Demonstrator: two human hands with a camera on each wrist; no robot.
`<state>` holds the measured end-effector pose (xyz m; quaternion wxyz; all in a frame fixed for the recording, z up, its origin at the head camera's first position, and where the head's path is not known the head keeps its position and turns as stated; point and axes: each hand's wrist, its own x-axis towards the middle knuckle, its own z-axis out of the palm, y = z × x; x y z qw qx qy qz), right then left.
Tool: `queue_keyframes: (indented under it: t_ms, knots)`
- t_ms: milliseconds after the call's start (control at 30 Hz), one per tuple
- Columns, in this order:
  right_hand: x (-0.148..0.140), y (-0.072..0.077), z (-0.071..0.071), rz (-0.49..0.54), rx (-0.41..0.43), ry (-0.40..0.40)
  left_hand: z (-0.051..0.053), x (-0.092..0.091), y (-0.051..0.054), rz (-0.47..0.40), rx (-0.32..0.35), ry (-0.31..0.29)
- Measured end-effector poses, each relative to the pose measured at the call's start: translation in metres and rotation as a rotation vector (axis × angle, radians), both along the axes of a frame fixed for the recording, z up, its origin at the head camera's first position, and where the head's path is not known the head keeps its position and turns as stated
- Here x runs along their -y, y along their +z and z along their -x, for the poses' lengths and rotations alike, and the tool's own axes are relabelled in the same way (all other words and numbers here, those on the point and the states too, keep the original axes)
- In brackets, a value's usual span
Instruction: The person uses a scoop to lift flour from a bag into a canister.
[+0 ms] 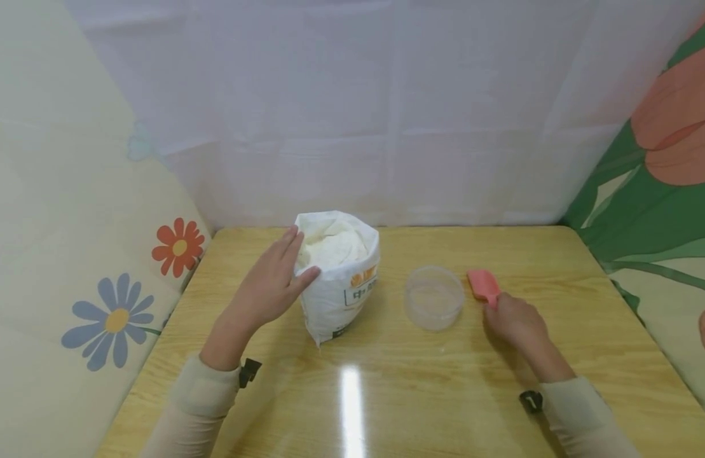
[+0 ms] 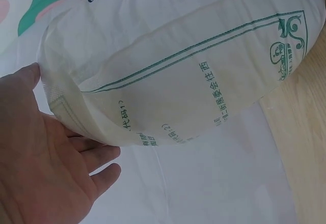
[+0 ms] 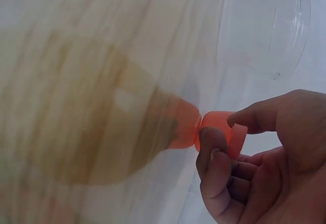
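A white bag (image 1: pixel 341 299) of pale powder stands open-topped on the table, left of centre. The left hand (image 1: pixel 272 280) lies against its left rim, fingers extended; in the left wrist view the hand (image 2: pixel 51 158) touches the edge of the bag (image 2: pixel 168 71), fingers slightly bent. A pink scoop (image 1: pixel 484 285) is held by its handle in the right hand (image 1: pixel 518 321). In the right wrist view thumb and fingers of the hand (image 3: pixel 275 163) pinch the scoop (image 3: pixel 219 124). Between bag and scoop sits a clear round container (image 1: pixel 435 299).
The wooden table (image 1: pixel 444 394) reaches back to a pale cloth backdrop (image 1: pixel 329 114). Flower-patterned cloth hangs at the left and right sides. A bright light reflection lies on the tabletop in front of the bag.
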<state>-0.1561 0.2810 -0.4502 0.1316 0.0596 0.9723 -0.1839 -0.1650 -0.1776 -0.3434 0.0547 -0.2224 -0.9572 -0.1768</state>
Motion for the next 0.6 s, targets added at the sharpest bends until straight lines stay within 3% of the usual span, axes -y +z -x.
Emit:
queue_keyframes:
  t_ms: [300,600]
  knots:
    - [-0.0024,0.0020,-0.0029,0.010,-0.075,-0.007,-0.0011,-0.0008,0.0002,0.000,0.006,0.003]
    - [-0.0005,0.0069,-0.0046,0.030,-0.056,-0.065,-0.0014,-0.0013,0.0006,-0.001,0.008,-0.003]
